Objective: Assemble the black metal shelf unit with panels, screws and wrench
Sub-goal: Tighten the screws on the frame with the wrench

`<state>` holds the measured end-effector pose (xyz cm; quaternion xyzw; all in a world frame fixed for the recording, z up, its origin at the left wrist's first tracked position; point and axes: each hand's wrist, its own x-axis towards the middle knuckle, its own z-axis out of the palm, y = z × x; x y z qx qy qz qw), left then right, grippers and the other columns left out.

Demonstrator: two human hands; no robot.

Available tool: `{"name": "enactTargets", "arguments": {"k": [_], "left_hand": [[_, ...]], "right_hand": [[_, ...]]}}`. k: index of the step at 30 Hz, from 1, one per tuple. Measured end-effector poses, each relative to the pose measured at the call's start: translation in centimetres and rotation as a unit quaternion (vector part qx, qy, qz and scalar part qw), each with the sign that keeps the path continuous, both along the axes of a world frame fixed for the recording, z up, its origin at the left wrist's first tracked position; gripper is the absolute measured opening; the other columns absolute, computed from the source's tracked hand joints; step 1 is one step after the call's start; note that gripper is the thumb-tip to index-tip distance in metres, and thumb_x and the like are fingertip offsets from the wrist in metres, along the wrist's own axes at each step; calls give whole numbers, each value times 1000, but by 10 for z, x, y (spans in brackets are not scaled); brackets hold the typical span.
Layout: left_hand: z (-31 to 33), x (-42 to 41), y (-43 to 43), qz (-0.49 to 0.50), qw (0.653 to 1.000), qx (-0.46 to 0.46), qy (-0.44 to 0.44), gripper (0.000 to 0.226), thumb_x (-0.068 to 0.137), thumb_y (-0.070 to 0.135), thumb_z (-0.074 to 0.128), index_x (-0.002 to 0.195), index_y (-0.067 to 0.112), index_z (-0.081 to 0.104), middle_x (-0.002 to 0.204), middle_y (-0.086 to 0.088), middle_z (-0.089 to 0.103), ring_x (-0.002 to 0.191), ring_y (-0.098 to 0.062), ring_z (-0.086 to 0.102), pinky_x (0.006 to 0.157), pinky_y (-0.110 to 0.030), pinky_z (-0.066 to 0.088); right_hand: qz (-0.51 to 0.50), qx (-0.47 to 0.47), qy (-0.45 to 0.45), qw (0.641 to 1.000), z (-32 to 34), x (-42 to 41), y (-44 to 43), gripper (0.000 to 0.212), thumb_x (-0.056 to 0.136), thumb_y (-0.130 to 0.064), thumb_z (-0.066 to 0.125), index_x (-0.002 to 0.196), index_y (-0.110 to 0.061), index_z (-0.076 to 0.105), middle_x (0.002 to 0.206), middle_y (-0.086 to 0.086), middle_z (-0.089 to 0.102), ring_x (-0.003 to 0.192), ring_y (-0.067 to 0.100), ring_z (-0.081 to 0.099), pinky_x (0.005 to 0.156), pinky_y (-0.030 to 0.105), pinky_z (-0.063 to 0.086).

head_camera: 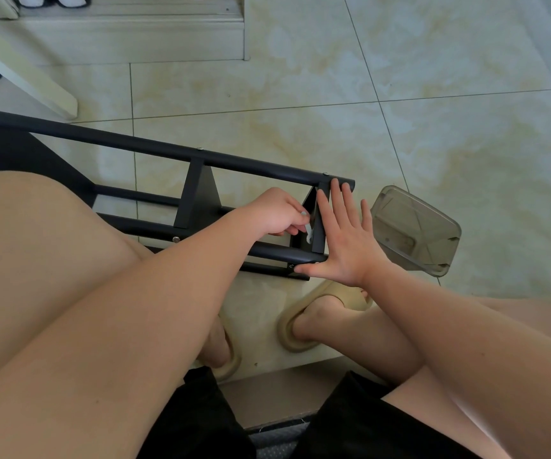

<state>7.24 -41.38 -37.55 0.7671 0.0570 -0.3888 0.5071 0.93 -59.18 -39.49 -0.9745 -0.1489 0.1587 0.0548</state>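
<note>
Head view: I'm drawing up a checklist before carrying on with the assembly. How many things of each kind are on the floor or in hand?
Black shelf frame: 1
Wrench: 1
Clear plastic container: 1
Beige slippers: 2
Total: 5

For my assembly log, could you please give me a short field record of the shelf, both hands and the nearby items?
shelf unit: black, lying on its side on the tiled floor
left hand: grips a small silver wrench at the end panel
right hand: open, fingers straight, palm against the frame's end
container: clear plastic, on the floor to the right of the right hand
slippers: beige, on the person's feet
</note>
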Motion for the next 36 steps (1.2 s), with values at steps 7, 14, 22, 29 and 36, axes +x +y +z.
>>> {"name": "enactTargets", "arguments": {"k": [7, 14, 22, 29, 36], "left_hand": [[0, 1, -2, 39, 998, -1, 51, 5, 96, 18, 64, 92, 19, 67, 77, 5, 75, 78, -8, 71, 68, -24, 50], [-5, -1, -5, 67, 990, -34, 119, 5, 97, 18, 65, 96, 13, 62, 78, 1, 74, 76, -10, 70, 68, -22, 53], [-5, -2, 0, 41, 985, -34, 163, 5, 98, 17, 62, 96, 14, 60, 80, 1, 75, 80, -11, 70, 68, -24, 54], [0, -2, 2, 2, 991, -13, 133, 5, 101, 17, 56, 98, 16, 60, 80, 2, 74, 81, -11, 68, 69, -24, 53], [-1, -2, 7, -76, 992, 18, 97, 10, 102, 20, 55, 97, 20, 64, 79, 8, 75, 81, -9, 69, 70, -24, 47]], "right_hand": [[-2, 1, -1, 1000, 0, 0, 0, 138, 62, -97, 39, 161, -14, -11, 166, 13, -24, 152, 30, -26, 122, 59, -9], [-1, 4, -4, 1000, 0, 0, 0, 137, 63, -95, 42, 161, -15, -10, 166, 13, -23, 152, 30, -25, 122, 59, -8], [0, 7, -2, 1000, 0, -4, 1, 137, 64, -95, 43, 161, -15, -12, 166, 13, -25, 152, 30, -27, 122, 60, -7], [-1, 14, -5, 1000, 1, -5, 2, 137, 62, -95, 42, 161, -17, -13, 165, 12, -25, 151, 29, -27, 122, 59, -7], [-3, 7, -5, 1000, 0, -4, 2, 138, 62, -96, 43, 161, -15, -10, 166, 13, -23, 152, 30, -25, 123, 60, -5]]}}
